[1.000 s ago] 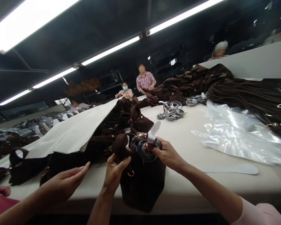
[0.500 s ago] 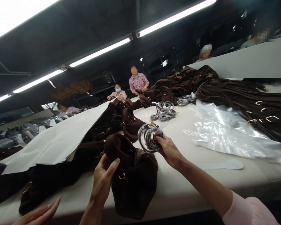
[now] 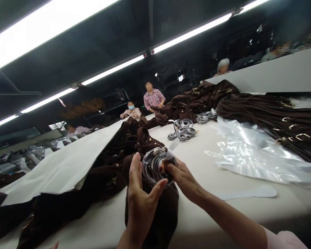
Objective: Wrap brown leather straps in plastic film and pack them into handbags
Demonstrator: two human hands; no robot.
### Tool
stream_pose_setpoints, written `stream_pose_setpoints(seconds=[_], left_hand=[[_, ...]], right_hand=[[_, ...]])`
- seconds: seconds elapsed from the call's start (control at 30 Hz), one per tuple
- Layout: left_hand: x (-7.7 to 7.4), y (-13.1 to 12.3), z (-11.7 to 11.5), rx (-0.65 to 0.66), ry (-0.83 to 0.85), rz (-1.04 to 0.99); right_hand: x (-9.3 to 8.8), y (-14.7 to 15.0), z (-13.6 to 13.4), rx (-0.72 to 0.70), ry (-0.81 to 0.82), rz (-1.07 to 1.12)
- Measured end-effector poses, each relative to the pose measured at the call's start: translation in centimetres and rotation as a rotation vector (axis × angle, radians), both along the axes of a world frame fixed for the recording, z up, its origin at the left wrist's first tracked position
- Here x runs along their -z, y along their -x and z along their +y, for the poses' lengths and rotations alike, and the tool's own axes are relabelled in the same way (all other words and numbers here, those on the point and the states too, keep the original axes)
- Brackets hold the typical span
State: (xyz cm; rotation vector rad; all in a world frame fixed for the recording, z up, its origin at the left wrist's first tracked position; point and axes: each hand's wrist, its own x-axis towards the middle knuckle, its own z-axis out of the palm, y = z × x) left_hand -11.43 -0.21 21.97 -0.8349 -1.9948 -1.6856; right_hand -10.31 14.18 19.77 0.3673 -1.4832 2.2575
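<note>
My right hand [image 3: 182, 176] grips a coiled strap [image 3: 151, 166] wrapped in clear film, with gold hardware and a white tab at its near side. At the coil's left edge is my left hand [image 3: 142, 193], fingers stretched up and thumb apart; whether it touches the film I cannot tell. Behind and below both hands stands a dark brown bag [image 3: 168, 211], partly hidden by them. Another person's fingertip [image 3: 56, 245] shows at the bottom left edge.
More wrapped coils [image 3: 182, 129] lie on the pale table [image 3: 197, 162]. Brown bags [image 3: 212, 93] are heaped behind, beside loose straps [image 3: 261, 110]. Clear plastic bags [image 3: 251, 148] and a white serrated strip [image 3: 256, 192] lie right. White sheeting [image 3: 64, 162] covers bags leftward. Several people work beyond.
My left hand has let go of the brown bag's rim and moved right to the coil. The coil has come left and down over the bag. The other person's hand has mostly left view.
</note>
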Motion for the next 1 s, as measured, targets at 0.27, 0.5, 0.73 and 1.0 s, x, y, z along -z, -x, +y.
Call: stream_pose_setpoints(seconds=[0.27, 0.5, 0.73, 1.0], left_hand=[[-0.2, 2.5, 2.5, 0.184, -0.254, -0.426], [-0.6, 2.9, 2.6, 0.156, -0.548, -0.698], [0.0, 2.7, 2.5, 0.14, -0.59, -0.613], [0.6, 2.7, 1.2, 0.208, -0.127, -0.436]], right_hand=[[-1.2, 0.5, 0.4, 0.117, -0.235, -0.036], [-1.2, 0.9, 2.2, 0.085, -0.259, -0.04], [0.6, 0.2, 2.2, -0.113, -0.237, -0.035], [-2.2, 1.2, 6.0, -0.277, -0.074, -0.156]])
